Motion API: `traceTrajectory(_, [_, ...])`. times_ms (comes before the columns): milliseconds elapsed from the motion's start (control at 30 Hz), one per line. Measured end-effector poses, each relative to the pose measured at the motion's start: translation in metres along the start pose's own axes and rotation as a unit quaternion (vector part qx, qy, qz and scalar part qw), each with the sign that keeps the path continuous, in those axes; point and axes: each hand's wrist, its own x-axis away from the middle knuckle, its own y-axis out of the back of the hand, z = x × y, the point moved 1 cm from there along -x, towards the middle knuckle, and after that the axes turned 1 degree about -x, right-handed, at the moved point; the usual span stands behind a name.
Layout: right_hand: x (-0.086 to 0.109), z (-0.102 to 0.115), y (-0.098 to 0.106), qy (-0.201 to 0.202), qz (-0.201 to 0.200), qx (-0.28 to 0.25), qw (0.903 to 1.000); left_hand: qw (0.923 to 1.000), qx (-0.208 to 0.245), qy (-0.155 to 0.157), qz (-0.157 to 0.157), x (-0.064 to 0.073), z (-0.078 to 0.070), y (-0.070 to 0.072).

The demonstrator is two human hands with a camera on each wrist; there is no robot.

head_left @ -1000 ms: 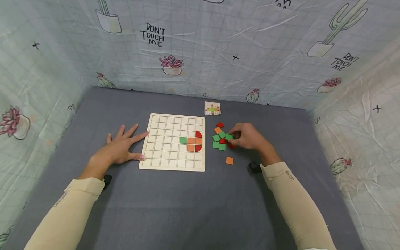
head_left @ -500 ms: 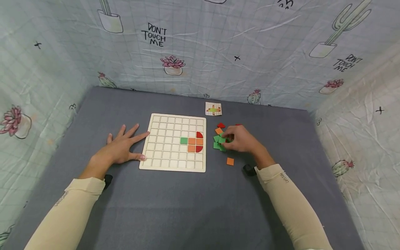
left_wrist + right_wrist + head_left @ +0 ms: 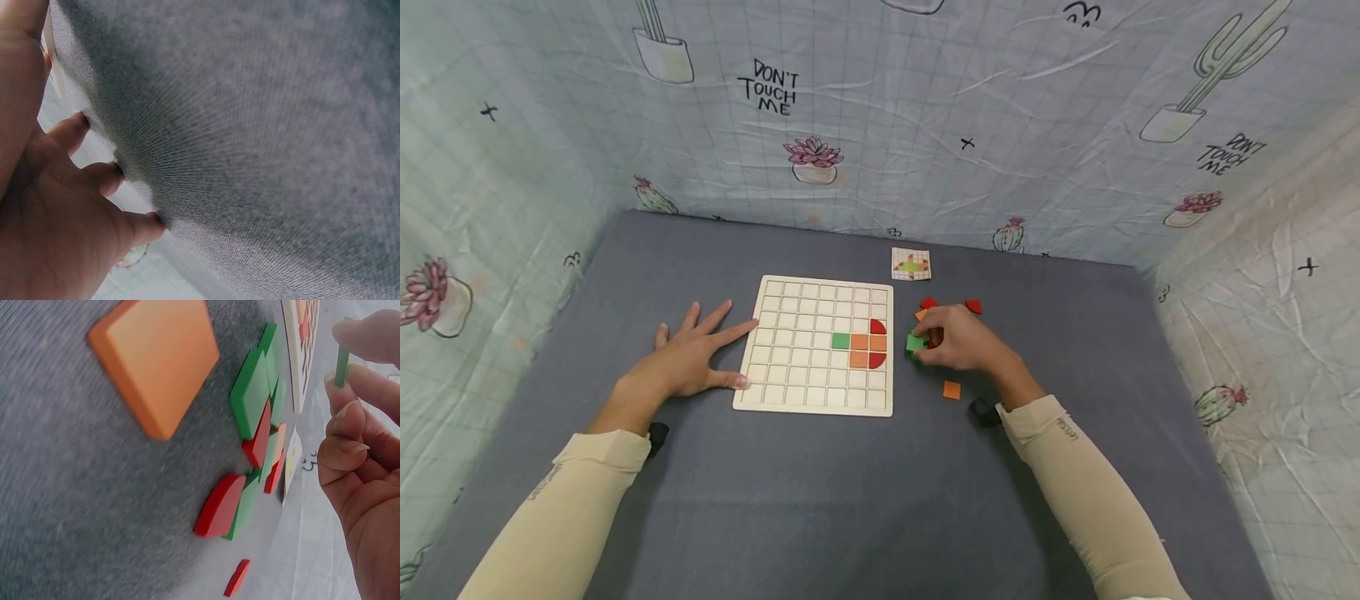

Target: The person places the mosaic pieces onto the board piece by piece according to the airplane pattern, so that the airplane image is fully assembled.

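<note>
Between thumb and finger, my right hand [image 3: 958, 337] pinches a green square tile [image 3: 342, 365], held up off the table over the loose pile. Under and around it lie green tiles [image 3: 250, 394], red quarter-round tiles [image 3: 222, 505] and an orange tile [image 3: 922, 315]. My left hand [image 3: 681, 358] is spread flat on the cloth, thumb and index fingertip touching the left edge of the pale gridded board [image 3: 786, 350]. Set in the board's right side are a green tile [image 3: 840, 341], several orange tiles [image 3: 859, 342] and two red quarter-rounds [image 3: 877, 360].
A small pattern card [image 3: 911, 263] lies behind the board's far right corner. One orange tile [image 3: 952, 390] sits apart, nearer the front, and a red piece [image 3: 973, 307] lies behind the right hand. A printed curtain [image 3: 880, 125] encloses the grey table [image 3: 820, 492].
My right hand has moved left across the pile toward the board, carrying the green tile. The left hand stays where it was.
</note>
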Motion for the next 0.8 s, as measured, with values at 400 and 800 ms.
traceTrajectory(400, [-0.011,0.013,-0.008,0.021,0.008,0.009,0.9997,1.0,0.0,-0.004,-0.006,0.0,0.002,-0.001])
traceTrajectory(800, [-0.022,0.023,-0.018,0.04,0.009,0.007,0.9991,1.0,0.007,-0.001,-0.003,0.002,0.0,0.0])
